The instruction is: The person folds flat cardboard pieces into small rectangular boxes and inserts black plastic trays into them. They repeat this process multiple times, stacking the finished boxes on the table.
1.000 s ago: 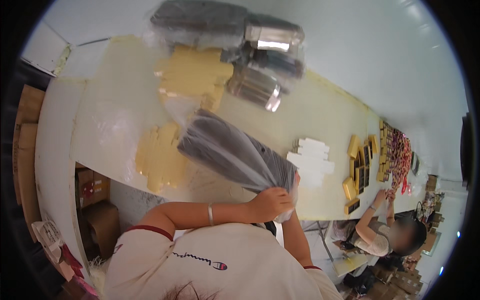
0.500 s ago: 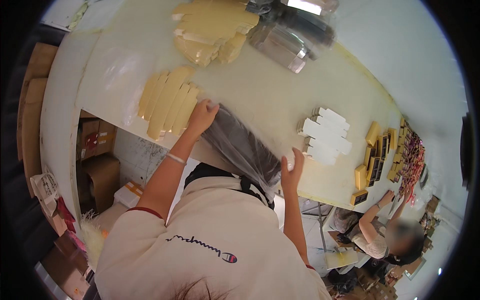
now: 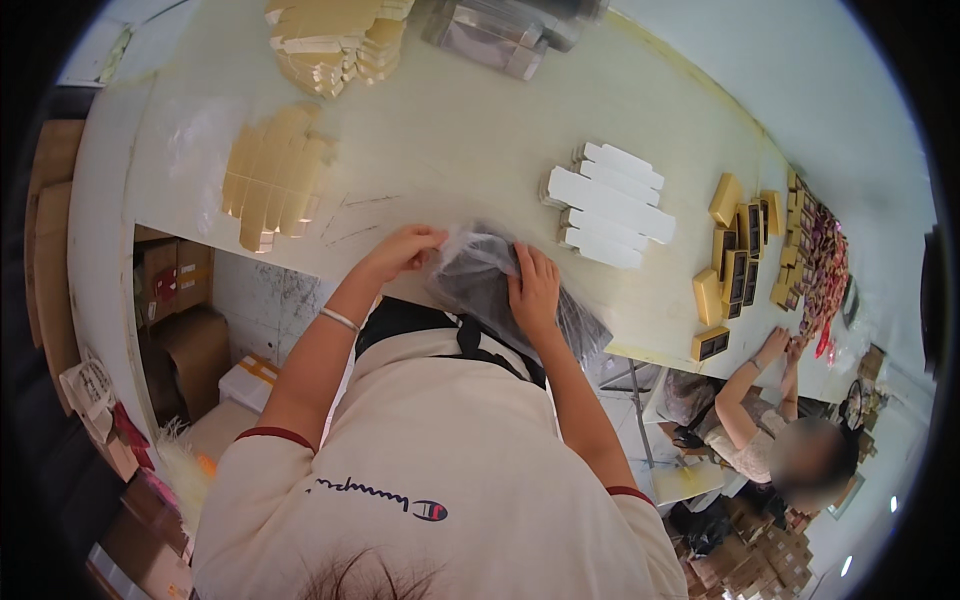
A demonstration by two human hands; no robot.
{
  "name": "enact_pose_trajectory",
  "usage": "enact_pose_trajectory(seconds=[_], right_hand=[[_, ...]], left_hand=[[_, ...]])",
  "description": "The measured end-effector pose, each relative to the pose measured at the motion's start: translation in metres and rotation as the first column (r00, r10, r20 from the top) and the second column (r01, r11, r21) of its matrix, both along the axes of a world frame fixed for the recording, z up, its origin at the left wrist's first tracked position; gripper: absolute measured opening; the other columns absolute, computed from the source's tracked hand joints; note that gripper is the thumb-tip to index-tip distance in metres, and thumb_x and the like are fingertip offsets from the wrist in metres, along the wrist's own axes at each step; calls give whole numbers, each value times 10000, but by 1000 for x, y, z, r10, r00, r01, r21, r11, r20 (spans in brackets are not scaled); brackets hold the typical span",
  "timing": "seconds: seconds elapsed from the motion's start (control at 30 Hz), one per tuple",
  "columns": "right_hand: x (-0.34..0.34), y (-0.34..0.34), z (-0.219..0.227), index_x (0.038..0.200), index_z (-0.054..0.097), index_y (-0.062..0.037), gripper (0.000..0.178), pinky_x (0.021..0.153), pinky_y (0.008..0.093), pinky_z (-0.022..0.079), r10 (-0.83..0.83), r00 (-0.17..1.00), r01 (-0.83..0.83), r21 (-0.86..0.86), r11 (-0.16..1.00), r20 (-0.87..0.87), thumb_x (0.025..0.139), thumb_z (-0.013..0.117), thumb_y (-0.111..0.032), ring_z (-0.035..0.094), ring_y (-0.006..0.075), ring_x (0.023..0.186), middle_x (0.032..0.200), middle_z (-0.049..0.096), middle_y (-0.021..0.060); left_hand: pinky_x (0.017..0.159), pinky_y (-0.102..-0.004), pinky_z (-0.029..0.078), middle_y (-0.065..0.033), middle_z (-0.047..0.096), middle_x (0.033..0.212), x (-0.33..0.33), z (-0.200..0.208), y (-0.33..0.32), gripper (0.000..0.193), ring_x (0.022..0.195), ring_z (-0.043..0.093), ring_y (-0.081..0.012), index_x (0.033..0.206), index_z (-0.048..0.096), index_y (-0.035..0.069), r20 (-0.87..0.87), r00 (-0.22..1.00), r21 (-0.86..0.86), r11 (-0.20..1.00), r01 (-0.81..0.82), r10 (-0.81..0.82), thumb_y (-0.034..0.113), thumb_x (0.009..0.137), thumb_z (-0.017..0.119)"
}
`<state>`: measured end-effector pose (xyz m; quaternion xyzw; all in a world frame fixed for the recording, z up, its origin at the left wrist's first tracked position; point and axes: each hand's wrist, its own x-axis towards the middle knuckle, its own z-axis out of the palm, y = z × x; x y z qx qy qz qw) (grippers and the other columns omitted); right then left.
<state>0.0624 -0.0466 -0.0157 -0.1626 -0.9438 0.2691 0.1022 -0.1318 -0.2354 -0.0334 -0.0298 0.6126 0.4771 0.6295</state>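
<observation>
A long, pale, smooth-topped desk (image 3: 420,130) spans the working area; at its right end sits a co-worker in a light top (image 3: 755,430), with both arms extended to the desk edge. A dark, elongated package in clear plastic film (image 3: 478,280) lies at the front edge of the desk, directly ahead of the wearer's torso, slanting down toward the right; a dark, clear-wrapped bundle (image 3: 490,35) occupies the far side, cut by the upper edge of view; a thick stack of flat gold cardboard cartons (image 3: 325,35) is located to its left. A second group of flat gold cardboard blanks (image 3: 270,180) lies nearer, left of the package; a stack of flat white cardboard cartons (image 3: 612,208) lies right of the package, well apart from the gold groups; small gold boxes with dark windows (image 3: 735,278) are clustered farther right. The right hand (image 3: 535,285) rests on top of the package, fingers extended; whether it grips the film cannot be told; the left hand (image 3: 405,250) pinches the film at the package's left end; a pale, narrow bracelet (image 3: 338,318) encircles the left wrist.
</observation>
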Motion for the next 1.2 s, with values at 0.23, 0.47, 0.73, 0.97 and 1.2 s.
enact_pose_trajectory(seconds=[0.23, 0.47, 0.73, 0.97, 1.2], right_hand=[[21, 15, 1, 1259, 543, -78, 428, 1001, 434, 380, -90, 994, 63, -323, 944, -68, 836, 568, -14, 467, 388, 1192, 1329, 473, 196], [-35, -23, 79, 1222, 562, -68, 415, 984, 445, 381, -6, 958, -60, -220, 974, -288, 819, 641, -130, 485, 390, 1163, 1311, 479, 206], [-83, -64, 83, 802, 591, -42, 152, 585, 385, 434, 0, 998, -42, -611, 791, -68, 800, 684, -161, 556, 308, 609, 658, 583, 124], [-32, -70, 89, 1043, 587, -47, 313, 713, 347, 459, 35, 985, -102, -410, 906, -168, 781, 729, -142, 589, 249, 766, 854, 610, 102], [143, 25, 7, 1239, 504, 24, 514, 945, 381, 405, -894, 446, 840, -324, 435, -45, 880, 655, -310, 534, 273, 1077, 1188, 570, 144]], left_hand=[[748, -283, 465, 27, 597, 905, -13, 40, -12, 209, 817, 556, -101, 973, 585, 153, -182, 698, 174, 721, -671, 693, 359, 939, 566], [874, -335, 438, 6, 600, 1009, -5, 66, -10, 123, 962, 552, -125, 943, 566, 166, 159, 827, 500, 678, -538, 539, 283, 967, 536], [836, -309, 442, -24, 594, 955, -65, 22, -54, 138, 893, 558, -155, 984, 572, 90, -821, 444, 158, 890, -427, 358, 171, 888, 629], [743, -322, 467, -78, 615, 837, -15, 77, -38, 152, 789, 591, -224, 883, 618, 30, -943, 333, 129, 905, 405, -15, 180, 865, 635], [734, -346, 463, -116, 638, 891, -31, 69, -44, 183, 823, 594, -263, 964, 612, 19, -825, 495, -67, 917, 393, -273, 166, 856, 625]])
